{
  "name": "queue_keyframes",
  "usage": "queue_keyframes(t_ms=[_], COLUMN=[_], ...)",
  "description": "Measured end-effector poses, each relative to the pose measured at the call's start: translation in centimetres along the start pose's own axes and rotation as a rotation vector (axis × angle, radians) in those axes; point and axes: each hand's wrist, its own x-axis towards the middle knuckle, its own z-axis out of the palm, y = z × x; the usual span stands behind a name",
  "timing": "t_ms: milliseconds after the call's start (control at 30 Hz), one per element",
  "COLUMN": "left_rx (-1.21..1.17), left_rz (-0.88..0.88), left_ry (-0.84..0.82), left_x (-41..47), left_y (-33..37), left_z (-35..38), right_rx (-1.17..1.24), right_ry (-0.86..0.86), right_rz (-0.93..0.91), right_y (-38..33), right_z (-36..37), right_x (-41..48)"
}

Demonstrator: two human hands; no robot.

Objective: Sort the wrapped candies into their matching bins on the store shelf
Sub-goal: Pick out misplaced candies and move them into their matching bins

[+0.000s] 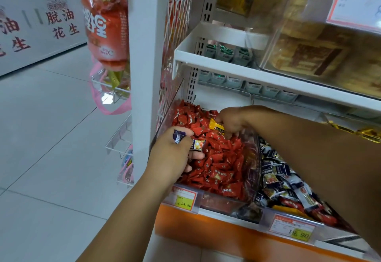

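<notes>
Now the right hand [231, 121] pinches a yellow candy [216, 126] above the red bin [254, 152] while the left hand [175, 154] curls round a purple candy [179, 136] and a white candy [198, 144], so I'd say strays are being picked out, and each next needs its matching bin.

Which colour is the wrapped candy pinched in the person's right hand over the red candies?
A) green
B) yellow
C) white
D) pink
B: the right hand pinches a yellow candy above the red candies, while the left hand holds a purple candy.
</notes>
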Motion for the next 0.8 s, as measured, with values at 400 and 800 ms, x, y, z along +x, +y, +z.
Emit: queue_keyframes(t_ms=[400, 800], left_rx=[-0.105, -0.089], left_rz=[-0.007, 0.056], left_ry=[0.058, -0.059], left_x=[-0.6, -3.6], left_y=[0.7, 2.4], left_z=[0.4, 7.8], right_rx=[0.67, 1.622], right_ry=[0.521, 0.539], right_rz=[-0.268, -0.308], right_y=[1.8, 6.6], right_z=[-0.2, 8.6], right_x=[-7.0, -15.8])
